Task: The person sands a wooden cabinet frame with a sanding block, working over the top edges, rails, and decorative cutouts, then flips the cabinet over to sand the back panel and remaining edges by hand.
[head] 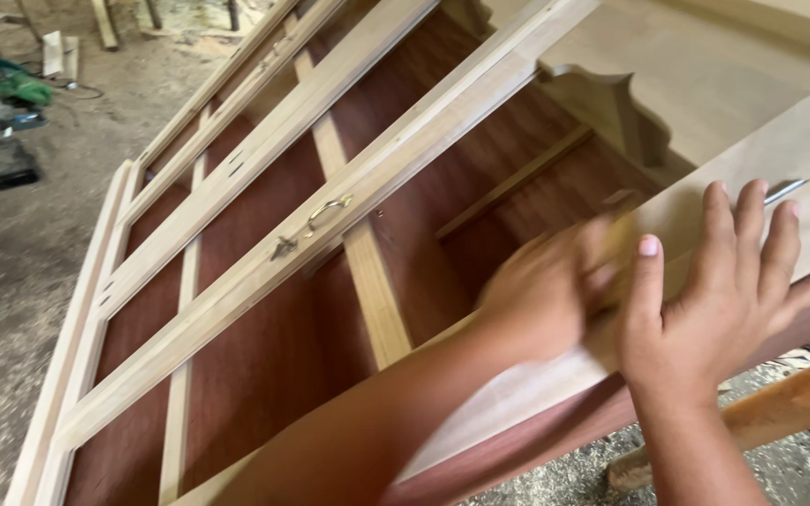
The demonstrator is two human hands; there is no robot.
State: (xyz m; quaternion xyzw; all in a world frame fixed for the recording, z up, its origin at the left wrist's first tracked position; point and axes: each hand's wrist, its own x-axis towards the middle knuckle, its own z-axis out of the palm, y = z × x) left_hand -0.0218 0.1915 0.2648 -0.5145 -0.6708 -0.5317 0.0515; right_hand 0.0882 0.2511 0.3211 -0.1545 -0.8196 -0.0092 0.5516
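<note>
Two hands are working along the pale side panel [705, 225] of an unfinished wooden cabinet [264, 309] that is lying on its back over a sawdust-strewn floor [11, 281]. The right hand [724, 290] is resting flat on the panel, fingers spread and holding nothing. The left hand [546, 290] is blurring with motion just beside it, pressing what looks like a small yellowish sanding pad [616, 234] against the same panel; how tightly the fingers are curling around it I cannot tell.

The risk, as I judge it, is the left hand sliding off the panel's edge into the open carcass, or running into the right thumb, since the two hands are sitting so close. Uneven pressure could also be rounding the edge.

The panel is lying directly under both palms. The brass handle [328, 212] on the door frame [236, 281] is sitting well apart, to the left.
</note>
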